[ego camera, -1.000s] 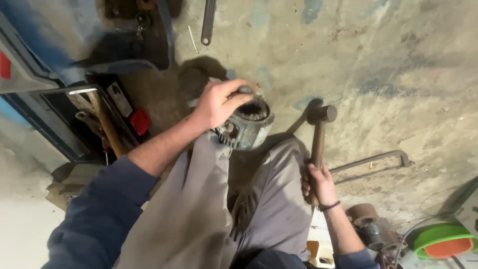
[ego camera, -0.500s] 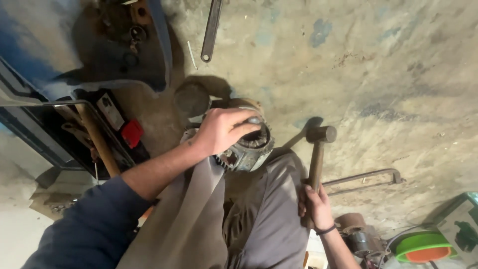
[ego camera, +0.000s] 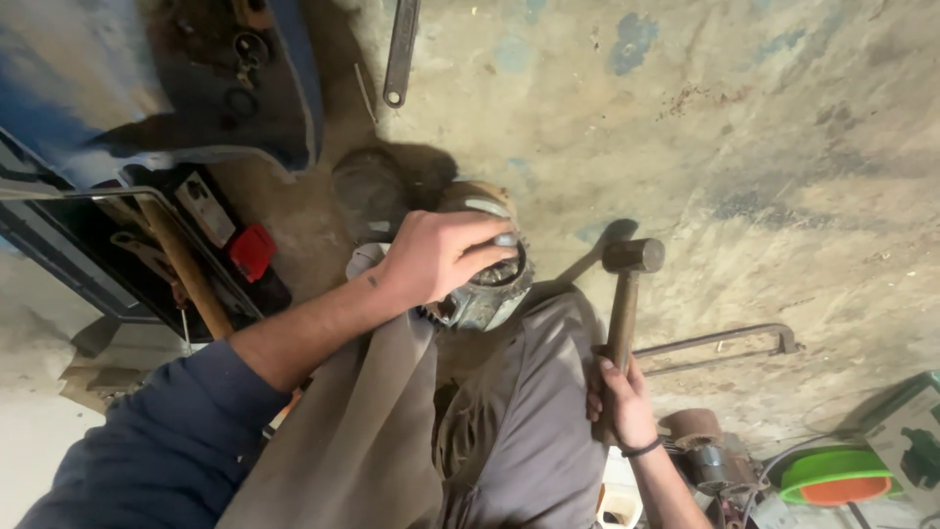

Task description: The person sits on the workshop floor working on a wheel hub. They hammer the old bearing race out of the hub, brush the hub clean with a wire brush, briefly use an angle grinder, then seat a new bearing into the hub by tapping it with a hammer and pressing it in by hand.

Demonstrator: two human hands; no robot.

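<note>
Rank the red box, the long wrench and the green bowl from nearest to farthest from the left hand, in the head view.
From the left hand:
1. Red box, just beyond the wrist, among the tools on the left.
2. Long wrench, on the floor at the top edge.
3. Green bowl, at the lower right corner.

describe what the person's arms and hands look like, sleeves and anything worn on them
The left hand is bare, with a small dark mark near the wrist; its dark blue long sleeve is pushed up toward the elbow. The right hand is bare too, with a thin black band around the wrist and no sleeve in view.
</note>
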